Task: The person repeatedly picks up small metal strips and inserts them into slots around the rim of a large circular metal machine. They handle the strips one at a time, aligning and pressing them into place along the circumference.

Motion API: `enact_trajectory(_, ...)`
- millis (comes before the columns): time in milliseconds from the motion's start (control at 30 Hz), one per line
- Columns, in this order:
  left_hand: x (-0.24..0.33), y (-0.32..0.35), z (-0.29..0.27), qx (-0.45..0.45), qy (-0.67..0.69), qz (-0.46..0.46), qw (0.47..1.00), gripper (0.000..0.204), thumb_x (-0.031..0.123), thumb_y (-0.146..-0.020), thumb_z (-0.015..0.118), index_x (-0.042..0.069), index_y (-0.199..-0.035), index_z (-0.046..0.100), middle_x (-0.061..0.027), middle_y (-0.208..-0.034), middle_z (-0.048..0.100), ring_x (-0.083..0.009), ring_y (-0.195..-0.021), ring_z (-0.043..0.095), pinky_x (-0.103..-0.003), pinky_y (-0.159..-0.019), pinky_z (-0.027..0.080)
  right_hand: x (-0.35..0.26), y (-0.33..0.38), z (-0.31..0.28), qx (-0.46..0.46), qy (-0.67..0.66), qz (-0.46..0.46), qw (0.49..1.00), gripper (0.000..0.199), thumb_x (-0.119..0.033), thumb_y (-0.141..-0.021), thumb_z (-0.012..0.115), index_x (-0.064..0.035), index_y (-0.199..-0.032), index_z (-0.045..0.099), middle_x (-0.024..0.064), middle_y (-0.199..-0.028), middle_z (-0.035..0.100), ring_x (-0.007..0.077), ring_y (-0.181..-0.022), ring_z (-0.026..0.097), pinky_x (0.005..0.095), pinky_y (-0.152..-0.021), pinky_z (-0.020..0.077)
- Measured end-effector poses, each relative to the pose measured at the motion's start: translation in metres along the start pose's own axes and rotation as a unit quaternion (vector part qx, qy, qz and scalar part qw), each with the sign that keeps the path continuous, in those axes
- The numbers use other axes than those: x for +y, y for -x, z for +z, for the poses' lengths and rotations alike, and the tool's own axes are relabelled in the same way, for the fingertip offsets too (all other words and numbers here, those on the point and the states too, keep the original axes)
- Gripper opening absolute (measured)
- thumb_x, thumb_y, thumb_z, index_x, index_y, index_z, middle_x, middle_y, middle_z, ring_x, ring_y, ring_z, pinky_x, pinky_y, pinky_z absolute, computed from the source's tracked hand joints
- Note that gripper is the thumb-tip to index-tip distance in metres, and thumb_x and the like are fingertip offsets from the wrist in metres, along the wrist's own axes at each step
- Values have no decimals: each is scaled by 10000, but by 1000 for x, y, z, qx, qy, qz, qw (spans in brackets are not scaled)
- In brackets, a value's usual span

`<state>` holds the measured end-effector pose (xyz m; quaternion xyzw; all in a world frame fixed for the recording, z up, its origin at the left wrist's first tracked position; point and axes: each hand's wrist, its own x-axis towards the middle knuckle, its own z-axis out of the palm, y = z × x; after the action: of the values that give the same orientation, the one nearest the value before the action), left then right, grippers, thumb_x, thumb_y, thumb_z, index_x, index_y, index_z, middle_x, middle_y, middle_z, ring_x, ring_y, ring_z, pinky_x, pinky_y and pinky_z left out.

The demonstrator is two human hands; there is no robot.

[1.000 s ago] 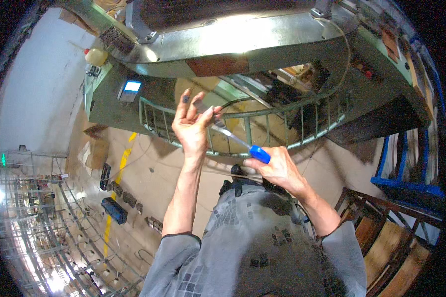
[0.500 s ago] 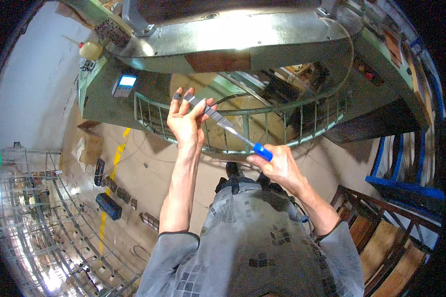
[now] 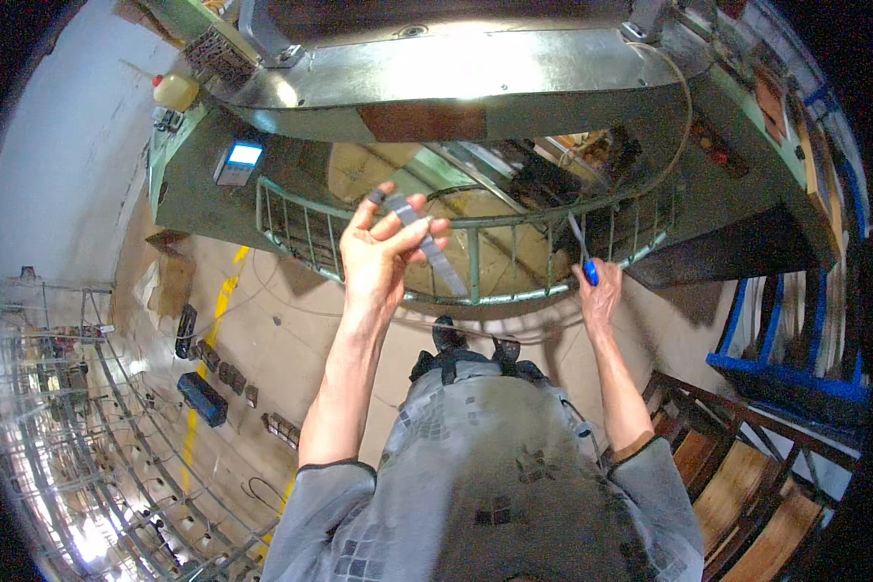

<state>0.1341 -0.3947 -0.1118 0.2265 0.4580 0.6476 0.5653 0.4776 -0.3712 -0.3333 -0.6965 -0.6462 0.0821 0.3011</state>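
My left hand [image 3: 374, 264] is raised left of centre, its thumb and fingers pinching a narrow, flat grey metal strip [image 3: 440, 260]. The strip slants down to the right, past my fingers, in front of the green railing. A dark band wraps one fingertip of this hand. Over to the right, my right hand [image 3: 601, 296] is closed around the blue handle [image 3: 590, 271] of a thin-shafted metal tool. Its shaft points up and away, near the railing. The tip's shape is too small to tell.
Ahead curves a green metal railing [image 3: 474, 262] beneath a shiny metal machine edge [image 3: 436, 82]. A small device with a lit screen [image 3: 239, 162] sits at the left. Wire racking [image 3: 78, 417] stands lower left, blue racks [image 3: 785, 373] at right, and a wooden-slatted rack [image 3: 737, 480] lower right.
My right hand has moved right with the blue-handled tool, away from the metal strip, and the tool now points more upward. My left hand has shifted slightly right, still holding the strip.
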Motion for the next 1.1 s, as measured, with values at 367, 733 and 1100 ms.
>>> enact_trajectory(367, -17, 29, 28, 24, -24, -79, 996, 347, -74, -816, 746, -24, -1114, 576, -224, -1112, 689, -360, -949, 725, -461, -810, 648, -122, 0, -90, -312, -473, 13, 824, 417, -133, -911, 706, 72, -1257, 599, 168, -1053, 727, 333, -968, 712, 399, -843, 581)
enact_trajectory(733, 19, -10, -23, -56, -52, -89, 993, 338, -82, -812, 748, -38, -1122, 620, -196, -1064, 725, -284, -928, 736, -398, -801, 626, -296, -9, -64, -422, -561, 126, 701, 205, -147, -961, 662, 56, -977, 682, 107, -819, 713, 148, -706, 702, 274, -639, 583)
enact_trajectory(1100, 103, -116, -119, -181, -115, -267, 939, 306, -63, -840, 725, -62, -1123, 608, -203, -993, 721, -288, -858, 744, -375, -770, 647, -407, -87, 23, -358, -485, 201, 772, 243, -138, -877, 741, 42, -1040, 736, 92, -975, 745, 149, -863, 672, 286, -764, 526)
